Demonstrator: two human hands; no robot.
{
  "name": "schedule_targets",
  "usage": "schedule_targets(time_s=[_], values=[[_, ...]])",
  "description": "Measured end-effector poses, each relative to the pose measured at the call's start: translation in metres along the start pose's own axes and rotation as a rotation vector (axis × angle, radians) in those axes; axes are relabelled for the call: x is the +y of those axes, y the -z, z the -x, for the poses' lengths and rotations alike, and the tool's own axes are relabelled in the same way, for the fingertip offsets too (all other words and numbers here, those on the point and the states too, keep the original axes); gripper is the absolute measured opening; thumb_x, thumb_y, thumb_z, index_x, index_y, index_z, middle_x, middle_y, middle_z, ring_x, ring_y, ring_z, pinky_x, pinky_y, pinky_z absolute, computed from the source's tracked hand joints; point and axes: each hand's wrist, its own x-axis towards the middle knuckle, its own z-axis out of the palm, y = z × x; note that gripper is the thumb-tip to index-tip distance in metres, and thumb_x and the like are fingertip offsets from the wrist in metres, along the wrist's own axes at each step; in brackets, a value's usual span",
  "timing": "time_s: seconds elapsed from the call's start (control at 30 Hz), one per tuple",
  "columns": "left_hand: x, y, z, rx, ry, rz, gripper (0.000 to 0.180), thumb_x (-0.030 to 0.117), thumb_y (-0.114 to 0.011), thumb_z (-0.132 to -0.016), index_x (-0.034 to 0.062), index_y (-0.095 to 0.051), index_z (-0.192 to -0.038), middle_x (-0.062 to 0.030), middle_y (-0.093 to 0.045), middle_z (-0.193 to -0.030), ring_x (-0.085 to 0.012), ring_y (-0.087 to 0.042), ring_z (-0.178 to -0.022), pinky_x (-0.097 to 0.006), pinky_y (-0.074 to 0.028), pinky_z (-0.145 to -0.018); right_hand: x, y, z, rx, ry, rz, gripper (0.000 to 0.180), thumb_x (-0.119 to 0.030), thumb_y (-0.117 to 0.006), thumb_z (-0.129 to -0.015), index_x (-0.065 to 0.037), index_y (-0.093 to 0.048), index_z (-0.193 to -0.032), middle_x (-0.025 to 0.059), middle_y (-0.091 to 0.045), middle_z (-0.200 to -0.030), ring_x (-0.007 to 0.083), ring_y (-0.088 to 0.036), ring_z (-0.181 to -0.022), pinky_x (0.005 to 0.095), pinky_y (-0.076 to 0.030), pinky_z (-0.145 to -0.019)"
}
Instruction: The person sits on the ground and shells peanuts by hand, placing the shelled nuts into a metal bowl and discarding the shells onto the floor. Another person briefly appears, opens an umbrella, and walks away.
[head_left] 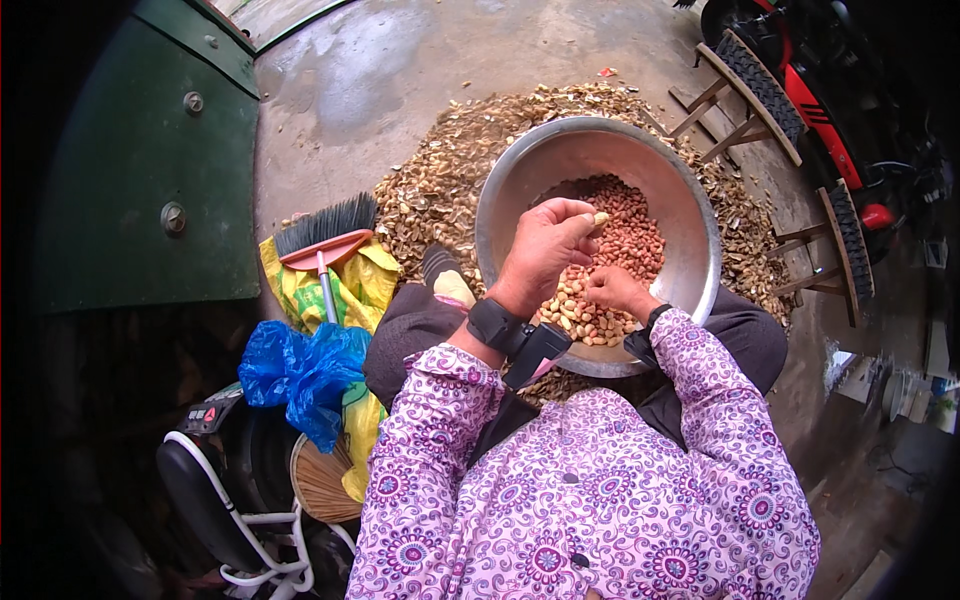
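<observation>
A wide metal basin (705, 215) rests between my legs. Reddish shelled peanut kernels (625, 215) cover its far part, and pale unshelled peanuts (575, 310) lie in its near part. Raised over the basin, my left hand (545, 245) pinches a single unshelled peanut (600, 218) between thumb and finger. Lower down, my right hand (618, 290) is closed at the fingertips beside the unshelled peanuts. What its fingers hold, if anything, is hidden.
Broken peanut shells (440, 190) are heaped around the basin. At the left lie a broom (325, 240), a yellow bag (375, 290) and a blue plastic bag (305, 375), near a green metal door (150, 200). Small wooden stools (760, 90) stand at the right by a red-and-black vehicle (815, 120).
</observation>
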Motion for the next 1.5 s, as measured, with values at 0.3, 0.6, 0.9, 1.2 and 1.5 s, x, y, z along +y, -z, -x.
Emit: schedule_targets(time_s=[0.3,0.6,0.9,1.2,1.5], values=[[0.002,0.003,0.007,0.024,0.007,0.001,0.013,0.008,-0.055,-0.077,0.0029,-0.055,-0.088,-0.004,-0.058,-0.079,-0.0077,-0.053,-0.062,-0.019,-0.044,-0.05,-0.022,-0.028,-0.004,0.054,-0.005,0.242,0.021,-0.024,-0.056,-0.066,-0.003,-0.061,-0.067,0.0125,-0.058,-0.062,0.0256,-0.056,-0.061,0.0349,-0.043,-0.061],[0.003,-0.001,0.005,0.008,0.001,-0.007,0.013,0.007,-0.054,-0.077,0.0021,-0.055,-0.089,-0.0052,-0.059,-0.081,-0.0086,-0.053,-0.061,-0.019,-0.045,-0.051,-0.022,-0.016,0.002,-0.001,-0.095,0.217,0.023,-0.024,-0.055,-0.065,-0.004,-0.062,-0.074,0.0164,-0.059,-0.073,0.0278,-0.057,-0.068,0.0352,-0.043,-0.065],[0.007,-0.015,-0.008,-0.06,-0.024,0.02,0.014,0.008,-0.055,-0.077,0.0003,-0.054,-0.089,-0.0057,-0.058,-0.08,-0.008,-0.053,-0.06,-0.017,-0.044,-0.049,-0.03,0.044,0.024,0.015,-0.199,-0.679,0.016,-0.02,-0.053,-0.073,-0.006,-0.056,-0.065,-0.0027,-0.048,-0.057,0.0064,-0.042,-0.048,0.02,-0.032,-0.042],[0.0,-0.036,-0.01,-0.124,-0.024,0.014,0.009,0.01,-0.054,-0.078,0.0028,-0.053,-0.084,-0.002,-0.052,-0.068,-0.0086,-0.049,-0.054,-0.02,-0.042,-0.046,-0.035,0.187,0.105,0.972,-0.039,0.545,0.022,-0.018,-0.059,-0.067,-0.003,-0.057,-0.082,0.0163,-0.057,-0.067,0.0238,-0.057,-0.067,0.0343,-0.045,-0.062],[-0.024,-0.043,-0.027,-0.235,0.103,0.057,0.011,0.009,-0.051,-0.081,0.0033,-0.053,-0.09,-0.0043,-0.056,-0.078,-0.0113,-0.055,-0.061,-0.023,-0.048,-0.053,-0.094,0.146,0.092,0.353,0.192,-0.409,0.02,-0.02,-0.053,-0.08,-0.001,-0.056,-0.087,0.0,-0.055,-0.072,0.0074,-0.052,-0.064,0.0209,-0.044,-0.058]])
